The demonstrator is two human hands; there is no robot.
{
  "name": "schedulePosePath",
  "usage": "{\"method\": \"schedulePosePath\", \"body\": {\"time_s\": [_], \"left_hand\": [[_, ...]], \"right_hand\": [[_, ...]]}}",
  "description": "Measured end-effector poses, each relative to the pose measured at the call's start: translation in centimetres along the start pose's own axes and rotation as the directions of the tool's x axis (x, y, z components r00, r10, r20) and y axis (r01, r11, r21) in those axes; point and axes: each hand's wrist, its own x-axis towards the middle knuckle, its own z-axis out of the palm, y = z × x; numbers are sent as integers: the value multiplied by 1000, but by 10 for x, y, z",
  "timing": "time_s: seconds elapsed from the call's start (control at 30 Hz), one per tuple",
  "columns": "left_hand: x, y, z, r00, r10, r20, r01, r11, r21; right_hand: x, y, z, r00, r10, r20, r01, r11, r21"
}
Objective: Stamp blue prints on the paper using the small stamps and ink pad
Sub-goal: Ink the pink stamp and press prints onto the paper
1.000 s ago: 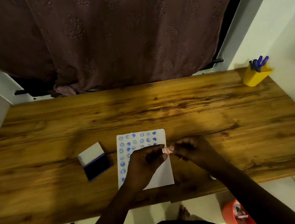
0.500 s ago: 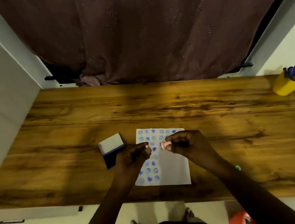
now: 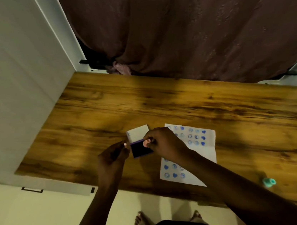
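The right hand (image 3: 163, 144) reaches across to the ink pad (image 3: 141, 149) and pinches a small pink stamp (image 3: 147, 142) between its fingertips, holding it at the upper right edge of the dark blue pad surface. Whether the stamp face touches the ink cannot be told through the blur. The pad's white lid (image 3: 138, 136) lies folded open behind it, flat on the wooden desk (image 3: 106, 110).

The left hand (image 3: 112, 157) sits just left of the ink pad with fingers curled, something small and pale showing at its fingertips; what it grips, if anything, cannot be made out.

The paper (image 3: 201, 154) lies to the right of the pad, partly under the right forearm. Blue prints (image 3: 196, 136) in rows cover its left and upper parts: round faces and solid hearts. No writing or brand can be read on the pad, lid or paper.

A teal stamp (image 3: 269, 182) lies alone on the desk near the front edge, well apart from the paper. A brown patterned curtain (image 3: 180, 24) hangs behind the desk.
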Motion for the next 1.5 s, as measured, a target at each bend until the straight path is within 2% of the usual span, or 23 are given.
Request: {"method": "schedulePosePath", "body": {"time_s": [0.23,0.5,0.73,1.0,1.13,1.23,1.33,1.5], "left_hand": [[2,-9,-21,995,-93,-41,92,996,-23],[2,-17,-26,992,-124,-29,124,992,3],[2,-7,-17,993,-115,-16,115,993,-39],[-2,-3,-8,997,-31,66,33,999,-33],[-3,-7,-3,995,-38,93,40,999,-17],[-3,-9,5,991,-48,126,49,999,-5],[-5,-11,15,987,-40,155,38,999,12],[-10,-11,36,979,-83,189,82,997,10]], "right_hand": [[18,-5,28,990,-4,139,38,968,-248],[17,-8,39,992,26,127,19,940,-340],[18,-8,37,991,64,115,-24,949,-315],[22,-7,24,995,2,104,24,968,-250],[13,-4,11,1000,-14,24,15,999,-42],[-5,9,-7,996,42,-84,-35,996,80],[-32,35,-30,976,104,-191,-92,993,72],[-78,77,-50,914,293,-281,-316,948,-42]]}}
